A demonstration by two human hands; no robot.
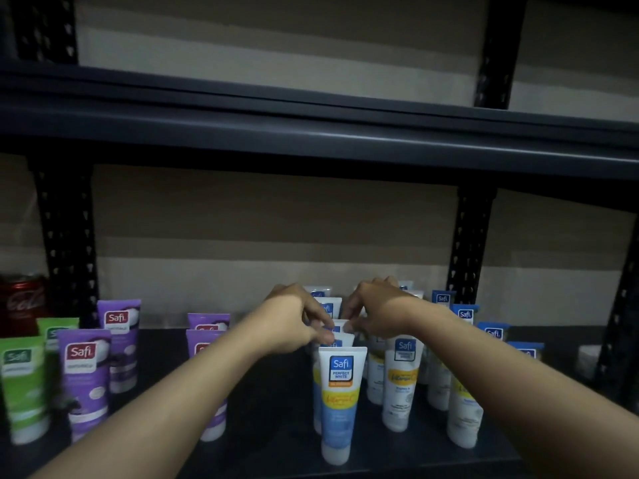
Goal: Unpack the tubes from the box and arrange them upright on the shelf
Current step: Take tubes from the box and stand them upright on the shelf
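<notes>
Both hands meet at centre frame over a front-to-back row of upright tubes on the dark shelf (269,413). The left hand (294,321) comes in from the lower left with its fingers curled down, and the right hand (375,311) comes in from the lower right. The fingertips of each hand are pressed together in a pinch on the flat crimped top of the pinched tube (337,325), which stands a few places back in that row. The blur makes it hard to tell whether the left fingertips also touch the tube just in front. The front tube (340,395), blue and white with a yellow band, stands upright and untouched below the hands. Just to the right, white-and-yellow tubes (403,382) stand in further rows that crowd the right wrist. At the left of the frame are purple tubes (86,375), one partly hidden behind the left forearm, and green tubes (20,385) at the left edge. A red can (20,302) sits behind the green ones. A perforated post (65,236) rises at the left, and the upper shelf (311,126) crosses the top of the frame.
</notes>
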